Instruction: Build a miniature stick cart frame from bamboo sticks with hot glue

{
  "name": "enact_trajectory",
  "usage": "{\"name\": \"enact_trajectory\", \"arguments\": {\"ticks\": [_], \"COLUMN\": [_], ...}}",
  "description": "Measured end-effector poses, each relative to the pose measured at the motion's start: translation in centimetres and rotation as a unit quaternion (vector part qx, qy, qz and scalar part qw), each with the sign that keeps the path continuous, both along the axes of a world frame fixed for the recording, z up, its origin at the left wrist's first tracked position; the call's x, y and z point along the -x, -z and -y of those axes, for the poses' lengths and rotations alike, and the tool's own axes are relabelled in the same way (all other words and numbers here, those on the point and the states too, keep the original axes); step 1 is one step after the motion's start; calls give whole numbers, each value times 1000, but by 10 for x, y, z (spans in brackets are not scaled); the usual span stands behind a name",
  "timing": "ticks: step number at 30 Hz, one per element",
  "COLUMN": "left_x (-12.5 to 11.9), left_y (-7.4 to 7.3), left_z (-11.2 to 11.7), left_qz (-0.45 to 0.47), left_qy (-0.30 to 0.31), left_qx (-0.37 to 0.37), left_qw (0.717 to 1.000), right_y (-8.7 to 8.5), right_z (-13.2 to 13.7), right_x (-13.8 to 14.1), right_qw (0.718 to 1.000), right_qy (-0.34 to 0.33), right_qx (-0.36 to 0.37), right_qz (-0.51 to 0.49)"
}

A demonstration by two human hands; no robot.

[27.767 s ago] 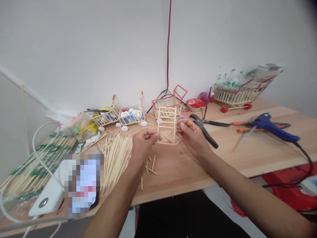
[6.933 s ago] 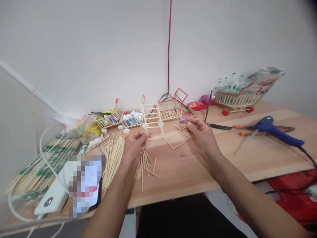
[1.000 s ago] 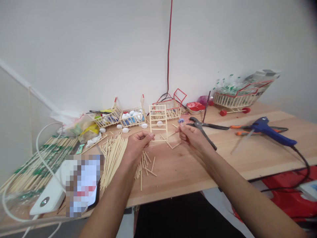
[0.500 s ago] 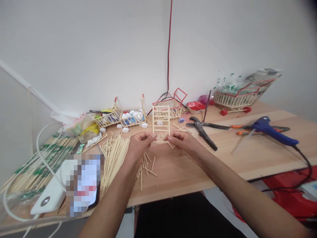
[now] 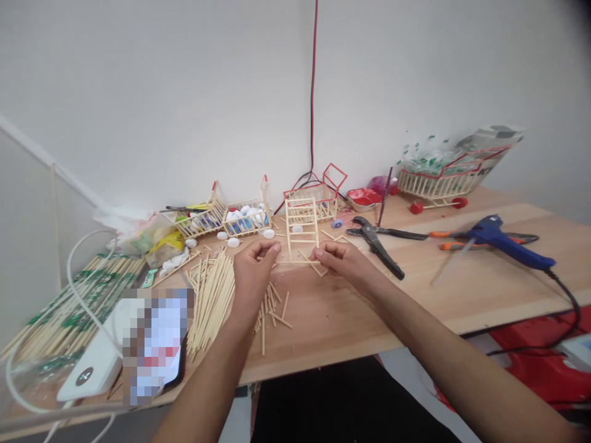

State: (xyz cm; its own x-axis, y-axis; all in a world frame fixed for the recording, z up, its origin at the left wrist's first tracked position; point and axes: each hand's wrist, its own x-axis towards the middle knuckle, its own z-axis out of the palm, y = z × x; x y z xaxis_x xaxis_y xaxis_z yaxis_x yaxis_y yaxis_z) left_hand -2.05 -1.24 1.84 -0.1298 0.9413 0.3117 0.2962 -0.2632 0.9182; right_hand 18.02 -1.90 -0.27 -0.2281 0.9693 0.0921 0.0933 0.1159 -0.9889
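Observation:
Between finger and thumb, my right hand pinches the lower right corner of a small ladder-like frame made of pale wooden sticks. The frame stands up over the table, leaning slightly, with several rungs across it. My left hand is off the frame, just to its left, thumb and forefinger pressed together; whether anything is in them I cannot make out. Loose short sticks lie below the hands. A pile of longer sticks is left of my left wrist.
Stick-built carts stand behind: one holding white and blue pieces, one red-rimmed, one larger with red wheels. Pliers, a blue glue gun and a red paint dish lie right. A phone and power bank lie left.
My left hand has let go of the frame's lower left side and moved a little left. The frame has tilted slightly, still in my right hand.

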Motion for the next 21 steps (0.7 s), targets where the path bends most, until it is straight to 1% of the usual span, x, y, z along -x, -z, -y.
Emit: {"name": "enact_trajectory", "arguments": {"ticks": [2, 3, 4, 6, 8, 10, 14, 21], "left_x": [-2, -3, -5, -9, -13, -16, -18, -21], "left_y": [-5, -6, -7, -6, -3, 1, 6, 1], "left_z": [5, 7, 9, 11, 11, 10, 8, 12], "left_qz": [-57, -95, -138, -211, -265, -304, -361, -430], "left_qy": [-40, -59, -65, -53, -30, -15, -19, -22], "left_qx": [-80, -135, -195, -298, -350, -361, -353, -348], "left_qw": [994, 985, 969, 929, 898, 881, 863, 833], "right_y": [0, 1, 1, 2, 3, 3, 1, 0], "right_z": [0, 0, 0, 0, 0, 1, 3, 4], "right_x": [0, 0, 0, 0, 0, 0, 2, 4], "right_qw": [1000, 1000, 1000, 1000, 1000, 1000, 1000, 999], "right_qy": [0, 2, 2, -1, -4, -5, -13, -40], "right_qx": [2, 3, 2, -3, -5, -4, 7, 18], "right_qz": [0, 1, 2, 8, 15, 21, 16, 5]}}
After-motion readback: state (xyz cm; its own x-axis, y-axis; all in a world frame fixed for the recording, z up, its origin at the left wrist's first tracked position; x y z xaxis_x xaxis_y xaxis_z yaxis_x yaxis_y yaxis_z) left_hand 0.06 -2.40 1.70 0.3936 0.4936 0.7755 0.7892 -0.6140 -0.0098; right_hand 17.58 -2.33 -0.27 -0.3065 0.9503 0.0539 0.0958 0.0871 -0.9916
